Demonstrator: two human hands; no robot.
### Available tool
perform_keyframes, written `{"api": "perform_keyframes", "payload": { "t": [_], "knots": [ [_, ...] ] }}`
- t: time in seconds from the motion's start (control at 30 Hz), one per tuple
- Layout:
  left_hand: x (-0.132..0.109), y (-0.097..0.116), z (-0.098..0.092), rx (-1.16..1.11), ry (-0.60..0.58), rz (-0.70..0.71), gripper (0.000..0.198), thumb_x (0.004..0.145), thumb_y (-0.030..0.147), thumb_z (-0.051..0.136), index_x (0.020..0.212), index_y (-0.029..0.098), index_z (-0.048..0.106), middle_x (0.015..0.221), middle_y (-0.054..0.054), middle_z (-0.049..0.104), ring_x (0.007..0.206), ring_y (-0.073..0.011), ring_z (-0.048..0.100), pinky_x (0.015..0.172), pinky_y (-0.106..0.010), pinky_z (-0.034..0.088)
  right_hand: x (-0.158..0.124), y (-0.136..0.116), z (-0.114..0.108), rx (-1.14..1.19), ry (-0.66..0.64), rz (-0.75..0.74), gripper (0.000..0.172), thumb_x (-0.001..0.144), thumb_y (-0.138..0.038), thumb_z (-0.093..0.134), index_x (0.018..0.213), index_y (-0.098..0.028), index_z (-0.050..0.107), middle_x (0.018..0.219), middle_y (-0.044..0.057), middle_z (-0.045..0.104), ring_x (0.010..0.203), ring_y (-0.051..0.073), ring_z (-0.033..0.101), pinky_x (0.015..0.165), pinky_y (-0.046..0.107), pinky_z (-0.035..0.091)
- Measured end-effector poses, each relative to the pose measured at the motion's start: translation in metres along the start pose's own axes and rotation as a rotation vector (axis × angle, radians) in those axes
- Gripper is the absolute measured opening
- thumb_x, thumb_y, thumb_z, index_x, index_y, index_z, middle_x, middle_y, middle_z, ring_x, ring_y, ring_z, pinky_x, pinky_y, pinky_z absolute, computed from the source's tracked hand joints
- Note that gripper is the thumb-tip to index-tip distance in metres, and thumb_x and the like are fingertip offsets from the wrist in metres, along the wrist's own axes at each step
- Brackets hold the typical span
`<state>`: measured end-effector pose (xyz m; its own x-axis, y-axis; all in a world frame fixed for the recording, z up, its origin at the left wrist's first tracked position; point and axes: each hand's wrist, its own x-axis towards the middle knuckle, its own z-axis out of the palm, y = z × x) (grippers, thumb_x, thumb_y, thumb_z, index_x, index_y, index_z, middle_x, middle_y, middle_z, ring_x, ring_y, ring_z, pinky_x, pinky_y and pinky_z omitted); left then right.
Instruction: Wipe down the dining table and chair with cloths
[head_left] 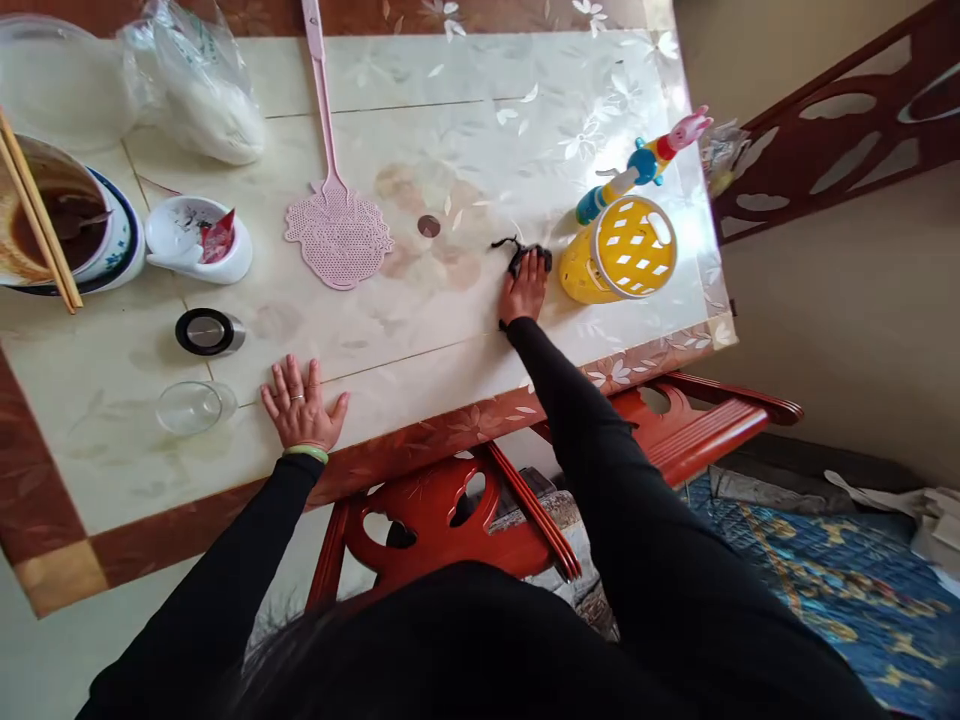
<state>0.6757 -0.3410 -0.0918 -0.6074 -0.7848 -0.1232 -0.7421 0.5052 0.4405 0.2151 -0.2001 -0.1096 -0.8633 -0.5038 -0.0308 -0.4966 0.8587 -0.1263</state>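
My left hand point(304, 408) lies flat on the tabletop near its front edge, fingers spread, with nothing in it. Just left of it are a clear drinking glass point(196, 407) and a steel lid with a black rim point(210, 332). Farther right, my right hand point(526, 288) presses a crumpled black cloth point(534, 260) against the table, its fingers bent over it. A thin dark string trails from the cloth's left side. Close to that hand's right stands a yellow basket with diamond-shaped holes point(589, 270). A pink fly swatter point(341, 240) lies between and beyond my hands.
At the left stand a bowl of dark liquid point(112, 235) with chopsticks point(37, 215) across it and a white dish holding a red wrapper point(240, 255). A plastic bag point(214, 110) lies behind them. Beyond the basket is a colourful toy point(641, 165). Red wooden chairs point(442, 510) stand against the front edge.
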Motion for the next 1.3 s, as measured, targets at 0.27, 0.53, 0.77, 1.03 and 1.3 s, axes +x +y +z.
{"api": "perform_keyframes", "payload": {
  "t": [0.27, 0.53, 0.77, 1.03, 1.3],
  "knots": [
    [0.001, -0.003, 0.0, 0.034, 0.008, -0.014, 0.086, 0.099, 0.058, 0.058, 0.171, 0.014, 0.042, 0.184, -0.018, 0.017, 0.172, -0.0403, 0.01, 0.137, -0.061, 0.0, 0.072, -0.01, 0.002, 0.128, 0.016, -0.188, 0.064, 0.113, -0.021, 0.015, 0.167, 0.006, 0.035, 0.179, 0.028, 0.02, 0.171, 0.027, 0.015, 0.137, 0.057, 0.015],
    [0.002, -0.001, -0.001, 0.025, 0.032, 0.006, 0.084, 0.102, 0.059, 0.051, 0.171, 0.011, 0.042, 0.183, -0.02, 0.019, 0.171, -0.0413, 0.012, 0.137, -0.062, 0.0, -0.123, 0.023, -0.02, 0.144, -0.15, -0.371, 0.066, 0.107, -0.029, 0.039, 0.17, -0.007, 0.041, 0.18, 0.015, 0.031, 0.171, 0.027, 0.021, 0.141, 0.053, 0.02],
    [0.0, -0.006, 0.002, 0.032, 0.073, 0.032, 0.085, 0.103, 0.062, 0.048, 0.17, 0.011, 0.043, 0.183, -0.02, 0.02, 0.171, -0.0403, 0.012, 0.138, -0.06, 0.0, 0.019, 0.008, -0.009, 0.198, -0.045, -0.332, 0.066, 0.109, -0.034, 0.035, 0.168, -0.005, 0.043, 0.179, 0.016, 0.031, 0.171, 0.028, 0.019, 0.141, 0.056, 0.016],
    [0.002, -0.004, -0.002, 0.038, 0.057, 0.008, 0.085, 0.103, 0.062, 0.05, 0.171, 0.013, 0.041, 0.183, -0.02, 0.02, 0.171, -0.0399, 0.012, 0.138, -0.059, 0.0, 0.064, -0.004, -0.004, 0.206, -0.045, -0.309, 0.067, 0.109, -0.032, 0.035, 0.172, -0.008, 0.037, 0.182, 0.014, 0.026, 0.172, 0.026, 0.016, 0.142, 0.054, 0.01],
    [0.006, 0.006, -0.012, 0.011, 0.038, 0.008, 0.086, 0.102, 0.063, 0.048, 0.17, 0.01, 0.044, 0.181, -0.022, 0.024, 0.17, -0.0425, 0.017, 0.138, -0.061, 0.004, -0.108, 0.082, -0.038, 0.138, -0.056, -0.079, 0.067, 0.104, -0.024, 0.04, 0.169, -0.006, 0.043, 0.179, 0.015, 0.034, 0.169, 0.024, 0.022, 0.141, 0.048, 0.021]
  ]
}}
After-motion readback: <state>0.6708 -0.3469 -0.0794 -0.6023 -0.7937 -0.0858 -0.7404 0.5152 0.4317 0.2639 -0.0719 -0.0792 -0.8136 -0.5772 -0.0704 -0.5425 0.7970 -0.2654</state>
